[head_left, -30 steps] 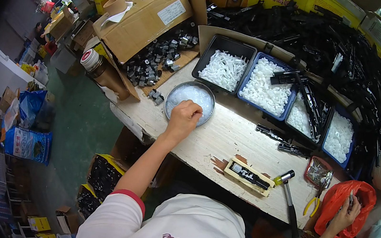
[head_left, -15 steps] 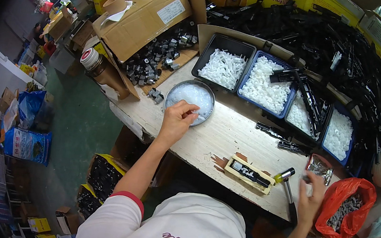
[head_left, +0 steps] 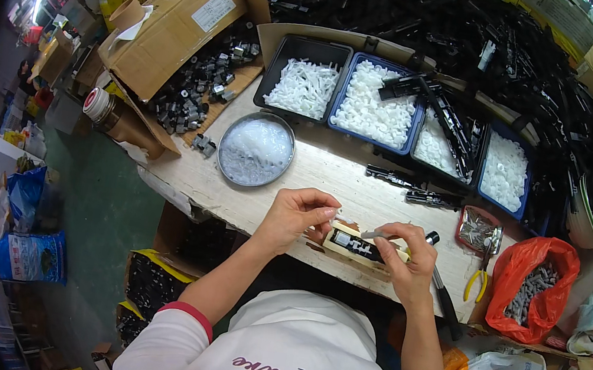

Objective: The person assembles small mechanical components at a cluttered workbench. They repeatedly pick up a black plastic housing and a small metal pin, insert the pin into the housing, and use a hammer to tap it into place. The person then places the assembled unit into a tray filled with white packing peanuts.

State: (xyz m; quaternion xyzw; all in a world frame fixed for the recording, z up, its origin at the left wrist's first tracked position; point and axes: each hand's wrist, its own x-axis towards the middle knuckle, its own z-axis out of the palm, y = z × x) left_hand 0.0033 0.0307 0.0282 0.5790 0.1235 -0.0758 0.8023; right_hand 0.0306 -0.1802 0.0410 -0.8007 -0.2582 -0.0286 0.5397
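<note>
A cream holder (head_left: 331,246) lies near the table's front edge with a black mechanism (head_left: 359,245) set in it, showing a silvery block and small white pieces. At its left end, my left hand (head_left: 293,218) is closed in a pinch on a small white part (head_left: 339,211). Over its right end, my right hand (head_left: 409,258) pinches a small grey part (head_left: 374,234) between thumb and fingers. Part of the holder is hidden by that hand. Beside my right hand lies a hammer (head_left: 448,304) with a black handle. Left of the holder stands a round metal dish (head_left: 222,157) of whitish gel and small white pieces.
Bins of white plastic parts (head_left: 372,109) line the back, before a heap of black mechanisms (head_left: 546,106). Right are yellow-handled pliers (head_left: 476,285), a red tray of small metal pieces (head_left: 478,228) and a red bag (head_left: 504,287) of grey parts. Left stands a cardboard box (head_left: 176,19).
My left hand has moved from the gel dish to the holder with a small white part. My right hand has come left from beside the red bag, bringing a grey part. The view has shifted.
</note>
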